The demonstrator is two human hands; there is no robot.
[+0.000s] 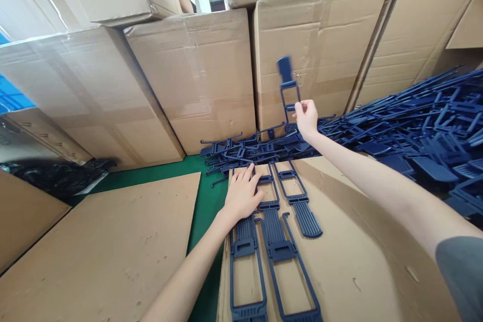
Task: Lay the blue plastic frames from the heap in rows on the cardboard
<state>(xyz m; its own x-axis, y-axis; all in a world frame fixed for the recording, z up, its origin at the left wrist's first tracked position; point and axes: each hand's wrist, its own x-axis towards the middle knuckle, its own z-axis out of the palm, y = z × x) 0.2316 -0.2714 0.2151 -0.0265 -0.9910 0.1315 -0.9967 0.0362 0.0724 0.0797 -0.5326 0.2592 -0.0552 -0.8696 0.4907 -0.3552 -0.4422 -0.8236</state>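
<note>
My left hand (241, 193) lies flat, fingers stretched, on dark blue plastic frames (273, 234) laid side by side on a sheet of cardboard (362, 251). My right hand (306, 116) is raised farther back, its fingers pinched on another blue plastic frame (287, 85) that stands upright in the air, its top blurred. Under that hand a heap of the same blue frames (256, 150) lies against the boxes.
Large taped cardboard boxes (196, 70) wall off the back. A big pile of blue frames (433, 131) fills the right side. A flat cardboard sheet (105, 251) lies at left on a green floor (206, 206). Black parts (56, 176) sit at far left.
</note>
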